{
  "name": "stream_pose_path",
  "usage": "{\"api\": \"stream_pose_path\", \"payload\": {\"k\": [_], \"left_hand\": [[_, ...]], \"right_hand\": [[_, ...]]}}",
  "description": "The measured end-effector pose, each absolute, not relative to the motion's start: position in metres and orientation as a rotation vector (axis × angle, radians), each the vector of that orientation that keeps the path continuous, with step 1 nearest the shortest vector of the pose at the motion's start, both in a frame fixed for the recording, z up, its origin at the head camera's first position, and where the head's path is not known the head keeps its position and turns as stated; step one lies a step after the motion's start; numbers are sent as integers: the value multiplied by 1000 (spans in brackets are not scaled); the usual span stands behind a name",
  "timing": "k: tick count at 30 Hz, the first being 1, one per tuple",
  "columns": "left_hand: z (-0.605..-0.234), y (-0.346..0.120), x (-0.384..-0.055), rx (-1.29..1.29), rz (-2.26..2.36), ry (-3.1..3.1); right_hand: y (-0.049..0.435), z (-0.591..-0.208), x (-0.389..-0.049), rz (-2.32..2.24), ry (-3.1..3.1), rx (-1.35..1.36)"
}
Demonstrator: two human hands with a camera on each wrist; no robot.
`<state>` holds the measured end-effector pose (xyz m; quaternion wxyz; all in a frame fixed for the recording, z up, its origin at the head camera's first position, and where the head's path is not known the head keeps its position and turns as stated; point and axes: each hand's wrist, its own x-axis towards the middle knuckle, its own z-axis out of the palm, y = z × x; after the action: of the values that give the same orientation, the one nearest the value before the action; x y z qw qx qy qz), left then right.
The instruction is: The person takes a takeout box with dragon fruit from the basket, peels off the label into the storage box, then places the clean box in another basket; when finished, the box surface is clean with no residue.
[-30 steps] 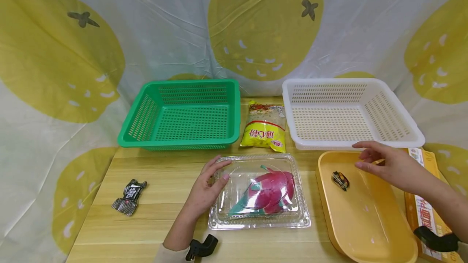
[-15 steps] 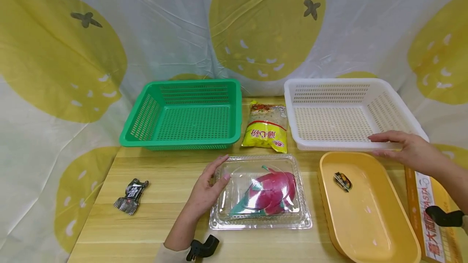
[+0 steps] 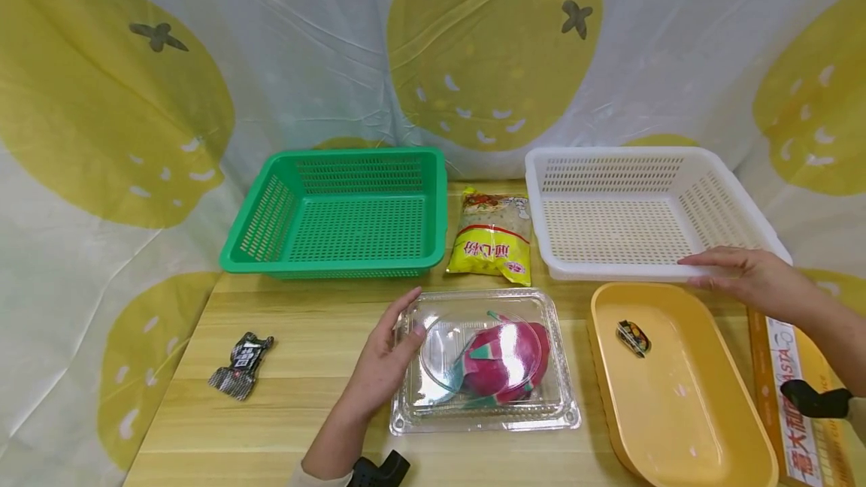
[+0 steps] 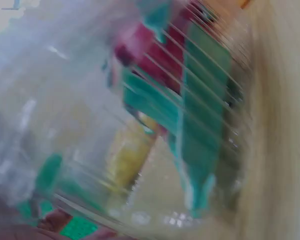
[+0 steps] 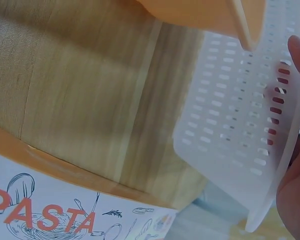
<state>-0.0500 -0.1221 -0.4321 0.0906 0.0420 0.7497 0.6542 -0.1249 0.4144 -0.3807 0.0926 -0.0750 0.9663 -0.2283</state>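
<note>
My left hand grips the left side of a clear plastic clamshell box, thumb on the lid and fingers along the edge. Inside lies a pink thing with green leaf-like tips, like a dragon fruit. Motion blurs the box in the left wrist view, where a bit of the fingers shows at the bottom. At the right, my right hand holds the front rim of a white plastic basket. Through that basket's slots, fingers show reddish in the right wrist view, on the inner side.
Below the white basket sits a yellow tray with a small dark wrapped packet. A pasta box lies to its right. A green basket and a bag of pasta stand behind; a black packet lies left.
My right hand has gone from above the yellow tray rightward to the white basket's rim. The clear box has shifted slightly in my left hand, and the pink thing inside has turned.
</note>
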Motion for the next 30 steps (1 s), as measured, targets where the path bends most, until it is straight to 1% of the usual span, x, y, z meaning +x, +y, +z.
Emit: {"api": "stream_pose_path", "payload": {"k": [7,17,25,30], "left_hand": [[-418,-120,-51,47,1927,2244],[-401,-132,-58,-10,1942,2240],[-376,-135,-68,62,1998,2211],[-356,-128,-83,154,2050,2210]], "right_hand": [[414,-381,-125,-682,2860,-221],[413,-381,-123,-698,2854,-228],[413,-381,-123,-752,2806,-206],[414,-380,-124,-728,2800,-183]]}}
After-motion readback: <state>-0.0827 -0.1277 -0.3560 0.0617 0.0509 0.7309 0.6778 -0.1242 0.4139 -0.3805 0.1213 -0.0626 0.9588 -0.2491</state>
